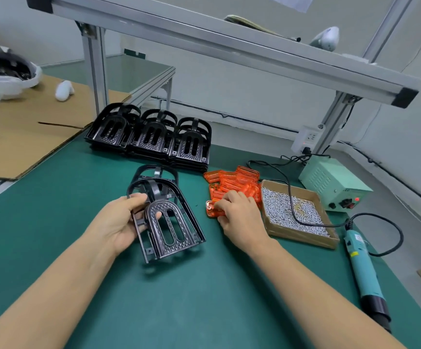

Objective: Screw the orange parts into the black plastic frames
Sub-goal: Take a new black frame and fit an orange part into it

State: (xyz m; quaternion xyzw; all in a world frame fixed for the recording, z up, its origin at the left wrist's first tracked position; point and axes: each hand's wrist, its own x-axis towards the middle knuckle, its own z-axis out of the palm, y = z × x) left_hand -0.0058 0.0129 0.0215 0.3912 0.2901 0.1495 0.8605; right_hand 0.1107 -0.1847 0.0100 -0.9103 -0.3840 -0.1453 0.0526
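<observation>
My left hand point(126, 220) grips a black plastic frame point(171, 227) by its left side and holds it tilted above the green mat. A second black frame point(158, 173) lies on the mat just behind it. My right hand point(237, 215) pinches an orange part point(212, 210) at the near edge of a heap of orange parts point(234, 183). The two hands are apart, with the frame to the left of the orange part.
Three stacks of black frames point(149, 134) stand at the back of the mat. A cardboard tray of screws point(292, 212) sits right of the orange heap. An electric screwdriver point(363, 268) lies at the right, wired to a green power box point(332, 182). Cardboard sheet at the left.
</observation>
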